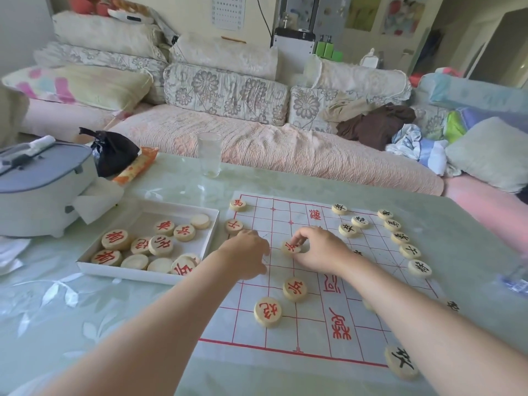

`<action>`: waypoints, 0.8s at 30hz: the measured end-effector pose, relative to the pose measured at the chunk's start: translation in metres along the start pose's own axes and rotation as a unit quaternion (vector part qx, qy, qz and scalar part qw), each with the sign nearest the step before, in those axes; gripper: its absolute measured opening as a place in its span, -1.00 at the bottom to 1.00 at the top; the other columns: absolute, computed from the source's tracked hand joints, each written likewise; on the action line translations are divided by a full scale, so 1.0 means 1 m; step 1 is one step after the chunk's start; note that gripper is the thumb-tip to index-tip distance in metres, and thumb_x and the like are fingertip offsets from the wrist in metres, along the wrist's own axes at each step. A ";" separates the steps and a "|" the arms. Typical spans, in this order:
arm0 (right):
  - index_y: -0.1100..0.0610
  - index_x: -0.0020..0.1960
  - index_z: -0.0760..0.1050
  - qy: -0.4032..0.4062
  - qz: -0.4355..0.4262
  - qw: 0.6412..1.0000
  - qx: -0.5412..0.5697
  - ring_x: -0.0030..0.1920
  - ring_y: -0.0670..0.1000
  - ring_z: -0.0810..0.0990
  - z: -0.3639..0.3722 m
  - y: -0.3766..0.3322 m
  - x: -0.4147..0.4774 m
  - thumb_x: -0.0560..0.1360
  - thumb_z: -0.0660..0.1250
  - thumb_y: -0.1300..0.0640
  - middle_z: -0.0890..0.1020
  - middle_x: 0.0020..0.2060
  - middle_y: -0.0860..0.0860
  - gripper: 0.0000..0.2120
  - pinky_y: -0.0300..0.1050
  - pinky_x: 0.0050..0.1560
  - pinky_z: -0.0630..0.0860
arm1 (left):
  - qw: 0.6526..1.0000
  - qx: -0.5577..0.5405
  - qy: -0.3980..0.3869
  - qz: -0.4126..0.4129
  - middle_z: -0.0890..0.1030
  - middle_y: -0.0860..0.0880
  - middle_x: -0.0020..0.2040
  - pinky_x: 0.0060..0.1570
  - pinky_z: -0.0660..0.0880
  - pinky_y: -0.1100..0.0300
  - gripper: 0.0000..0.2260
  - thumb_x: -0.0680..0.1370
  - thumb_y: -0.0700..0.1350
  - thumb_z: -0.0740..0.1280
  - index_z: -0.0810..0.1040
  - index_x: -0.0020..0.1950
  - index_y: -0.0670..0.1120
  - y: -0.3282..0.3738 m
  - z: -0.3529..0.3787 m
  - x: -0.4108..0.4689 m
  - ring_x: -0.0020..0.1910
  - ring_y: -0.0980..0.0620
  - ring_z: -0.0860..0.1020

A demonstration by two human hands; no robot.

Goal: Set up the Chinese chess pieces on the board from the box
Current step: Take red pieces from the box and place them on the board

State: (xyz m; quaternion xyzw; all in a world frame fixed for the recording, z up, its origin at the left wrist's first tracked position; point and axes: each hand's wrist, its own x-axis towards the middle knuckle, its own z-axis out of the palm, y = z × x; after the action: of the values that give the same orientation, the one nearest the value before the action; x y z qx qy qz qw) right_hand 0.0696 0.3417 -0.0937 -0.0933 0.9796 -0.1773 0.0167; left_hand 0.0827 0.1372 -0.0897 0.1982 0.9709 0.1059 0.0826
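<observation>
1. A pale green surface point(285, 178) with a white leaf pattern is filling the foreground, its glossy top catching soft daylight.
2. A long sofa point(257, 144) under a pink quilted cover is running along beyond the far edge of the surface.
3. Floral cushions point(225, 91) are leaning along the sofa's back, with cream bolsters point(225, 54) lying on top of them.
4. A heap of brown and blue clothes point(380, 124) is lying on the seat past the far right corner.
5. A cream wall point(185, 12) is rising behind, carrying a calendar point(228, 10) and two pictures point(403, 15).
6. A doorway point(511, 47) is opening beyond the surface's right edge.
</observation>
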 end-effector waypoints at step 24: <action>-0.02 0.09 0.60 -0.035 -0.104 0.992 0.062 0.07 0.00 0.59 0.012 -0.141 0.019 0.50 0.36 0.08 0.62 0.03 -0.07 -0.83 -0.03 0.16 0.53 | 0.980 -0.072 0.163 -0.085 0.54 0.02 0.10 0.00 0.51 0.09 -0.74 0.54 -0.13 0.24 0.54 0.18 0.09 -0.078 -0.037 -0.052 0.05 -0.03 0.54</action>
State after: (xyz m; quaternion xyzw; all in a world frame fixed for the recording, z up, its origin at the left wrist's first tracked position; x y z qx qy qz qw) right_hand 0.0762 0.2044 -0.0553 -0.1991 0.9506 -0.2349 0.0382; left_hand 0.0938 0.0391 -0.0661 0.0886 0.9745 0.1989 -0.0546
